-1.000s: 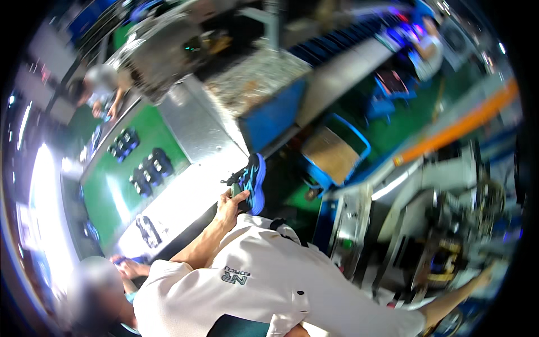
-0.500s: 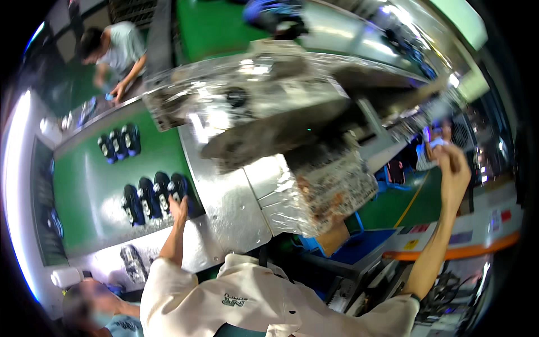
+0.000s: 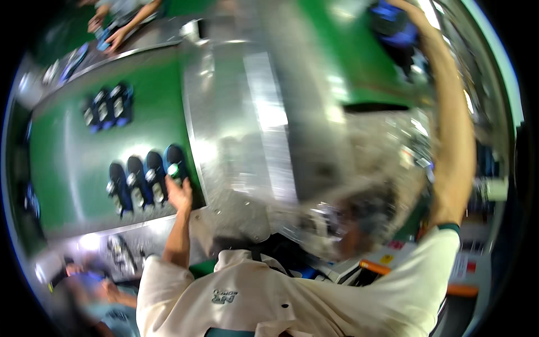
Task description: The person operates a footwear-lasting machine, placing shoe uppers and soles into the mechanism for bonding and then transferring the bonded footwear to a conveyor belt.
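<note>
At the left, several dark shoes with blue edges stand in a row on a green belt [image 3: 73, 168]. My left hand [image 3: 179, 195] is closed around the near end of the rightmost shoe [image 3: 175, 160] in that row. My right arm stretches far up along the right side. Its hand [image 3: 405, 7] is at the top edge, partly cut off and smeared, against a blue-and-black shoe [image 3: 393, 33] over another green surface. Whether its fingers grip that shoe is unclear.
Three more shoes [image 3: 108, 106] stand farther up the left belt. Shiny metal plating [image 3: 241, 112] runs between the green surfaces, with blurred plastic film [image 3: 382, 146] at right. One person's hands [image 3: 115, 39] work at the upper left; another person [image 3: 106, 297] is at the lower left.
The view has shifted, with strong blur. My right hand has gone from raised at the right to the far upper right, by the blue-and-black shoe. My left hand stays on its shoe.
</note>
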{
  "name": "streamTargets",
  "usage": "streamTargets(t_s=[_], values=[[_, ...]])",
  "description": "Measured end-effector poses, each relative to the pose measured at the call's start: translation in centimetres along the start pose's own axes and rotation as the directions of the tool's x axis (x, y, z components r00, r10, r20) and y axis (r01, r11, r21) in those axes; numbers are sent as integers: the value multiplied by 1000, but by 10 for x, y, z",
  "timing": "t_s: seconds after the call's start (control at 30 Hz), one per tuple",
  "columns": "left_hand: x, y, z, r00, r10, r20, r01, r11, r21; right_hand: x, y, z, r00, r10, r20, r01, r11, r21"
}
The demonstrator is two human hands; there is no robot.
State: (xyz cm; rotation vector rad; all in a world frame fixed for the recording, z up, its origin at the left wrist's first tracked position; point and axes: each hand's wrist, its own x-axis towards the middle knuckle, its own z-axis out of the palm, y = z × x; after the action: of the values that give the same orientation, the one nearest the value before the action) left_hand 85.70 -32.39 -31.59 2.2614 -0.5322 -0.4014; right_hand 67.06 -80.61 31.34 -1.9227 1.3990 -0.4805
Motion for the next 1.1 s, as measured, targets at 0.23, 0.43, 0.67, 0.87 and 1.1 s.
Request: streamTargets(t_s=[0.23,0.43,0.67,0.87,1.1], values=[[-7,44,-22,936,340,95,-326,935,-140,-184,-48,3,611,-652,-449,362,734,-574],[-146,211,-109,605,552,573,55,689,-722,-343,13,-3,313,-867,-389,352,486,-800],[-347,417,-123,15,963,268,441,234,-867,-545,125,13,470,-644,-604,-225,574,-787],[-492,399,-110,-478,640,602,577,745,-334,-744,210,-4,201,-219,-955,-378,882,-282],[-659,305,-144,-740,315,594,177,944,-279,-904,333,128,-133,553,-822,295,814,500]])
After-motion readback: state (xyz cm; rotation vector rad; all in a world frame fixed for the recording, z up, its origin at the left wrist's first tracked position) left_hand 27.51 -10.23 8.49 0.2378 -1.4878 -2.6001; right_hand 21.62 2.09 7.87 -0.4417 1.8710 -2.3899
